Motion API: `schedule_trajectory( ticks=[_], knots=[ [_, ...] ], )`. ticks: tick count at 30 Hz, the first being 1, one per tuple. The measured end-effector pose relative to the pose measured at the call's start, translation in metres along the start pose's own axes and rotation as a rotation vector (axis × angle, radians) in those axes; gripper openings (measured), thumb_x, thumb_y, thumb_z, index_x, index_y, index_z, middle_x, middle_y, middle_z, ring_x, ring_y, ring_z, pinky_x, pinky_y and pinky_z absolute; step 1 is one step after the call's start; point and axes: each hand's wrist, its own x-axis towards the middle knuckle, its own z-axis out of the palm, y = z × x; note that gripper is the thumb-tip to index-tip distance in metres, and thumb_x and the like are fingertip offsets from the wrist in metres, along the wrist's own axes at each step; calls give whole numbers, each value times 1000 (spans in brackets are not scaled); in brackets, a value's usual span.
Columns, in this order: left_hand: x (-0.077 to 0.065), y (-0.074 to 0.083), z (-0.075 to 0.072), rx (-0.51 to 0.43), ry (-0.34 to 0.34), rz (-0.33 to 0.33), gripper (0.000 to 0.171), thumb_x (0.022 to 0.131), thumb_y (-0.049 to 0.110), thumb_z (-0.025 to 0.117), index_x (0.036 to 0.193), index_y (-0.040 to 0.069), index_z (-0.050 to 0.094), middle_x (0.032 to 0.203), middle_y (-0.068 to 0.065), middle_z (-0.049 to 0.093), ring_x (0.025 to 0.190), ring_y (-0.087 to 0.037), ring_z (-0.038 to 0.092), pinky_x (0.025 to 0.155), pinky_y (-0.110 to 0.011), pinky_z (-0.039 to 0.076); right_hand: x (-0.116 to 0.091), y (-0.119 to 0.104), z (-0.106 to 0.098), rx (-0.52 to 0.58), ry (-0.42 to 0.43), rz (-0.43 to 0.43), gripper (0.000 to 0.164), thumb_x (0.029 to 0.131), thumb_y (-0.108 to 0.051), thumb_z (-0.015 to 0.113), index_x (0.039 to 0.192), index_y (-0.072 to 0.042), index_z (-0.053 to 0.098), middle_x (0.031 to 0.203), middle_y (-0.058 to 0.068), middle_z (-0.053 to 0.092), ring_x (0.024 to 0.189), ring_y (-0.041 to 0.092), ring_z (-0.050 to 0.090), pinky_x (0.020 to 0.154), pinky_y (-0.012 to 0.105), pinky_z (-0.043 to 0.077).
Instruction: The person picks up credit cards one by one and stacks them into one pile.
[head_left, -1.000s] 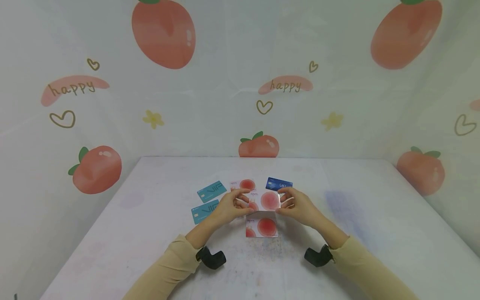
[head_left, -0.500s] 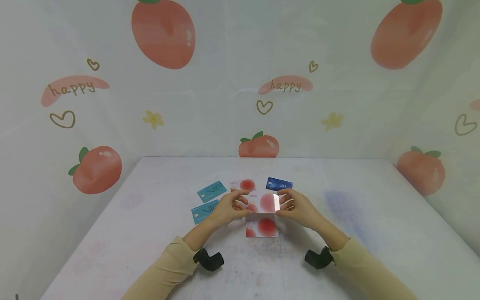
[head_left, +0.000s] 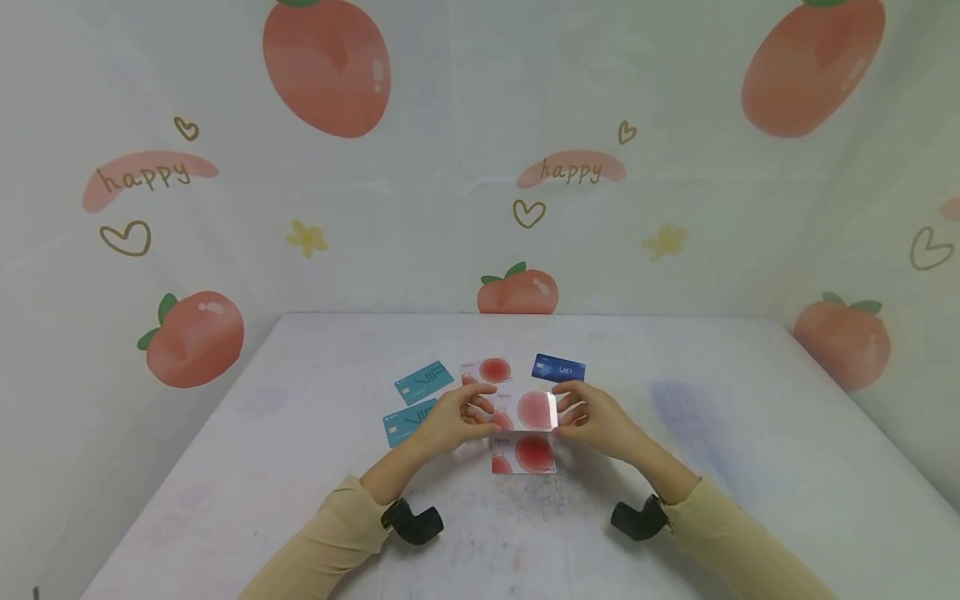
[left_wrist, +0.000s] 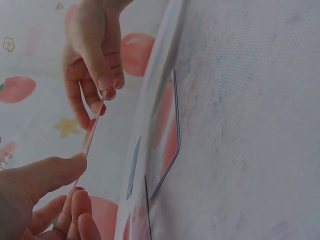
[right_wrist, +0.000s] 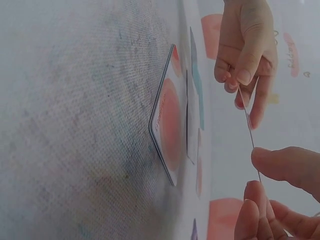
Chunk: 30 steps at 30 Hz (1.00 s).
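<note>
A white card with a pink-red peach print [head_left: 522, 409] is held level above the table between both hands. My left hand [head_left: 452, 417] pinches its left end between thumb and fingers. At the right end, my right hand [head_left: 597, 419] grips it the same way, beside a bright glare strip. Seen from the left wrist, the card [left_wrist: 95, 127] is a thin edge-on line, slightly bowed. Directly below lies a similar peach-print card [head_left: 525, 455] on the table; in the right wrist view that card [right_wrist: 170, 125] shows a layered edge, apart from the held one.
Two teal VIP cards [head_left: 423, 382] lie to the left, the nearer partly behind the left hand. Another peach-print card [head_left: 486, 369] lies behind the held one. A blue VIP card [head_left: 558, 367] is at the back right. All rest on a white table [head_left: 300, 475].
Both hands have brought the held card slightly toward me and a little left. A glare strip has appeared at its right end. The cards on the table have not moved.
</note>
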Motion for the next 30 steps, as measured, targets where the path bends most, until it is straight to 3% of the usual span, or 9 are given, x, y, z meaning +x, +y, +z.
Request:
schedule_trajectory(
  ticks=[9, 19, 30],
  knots=[
    [-3, -2, -1, 0, -25, 2, 56, 78, 8, 73, 129, -4, 50, 103, -19, 62, 77, -11, 58, 68, -15, 50, -1, 1, 0, 10, -22, 17, 55, 76, -5, 74, 122, 7, 49, 99, 17, 59, 81, 16, 61, 75, 28, 55],
    [-7, -2, -1, 19, -23, 10, 55, 78, 6, 73, 128, -1, 51, 102, -17, 62, 78, -11, 56, 70, -14, 50, -4, 4, 1, -7, -30, -27, 52, 76, -5, 73, 121, 7, 49, 98, 18, 60, 80, 17, 62, 74, 27, 55],
    [-11, -3, 1, 59, -27, 20, 55, 77, 9, 75, 126, -1, 52, 100, -15, 62, 76, -12, 56, 69, -13, 49, -5, 7, 5, -12, -43, 4, 52, 77, -7, 72, 123, 4, 49, 99, 15, 61, 78, 15, 59, 74, 25, 54]
  ],
)
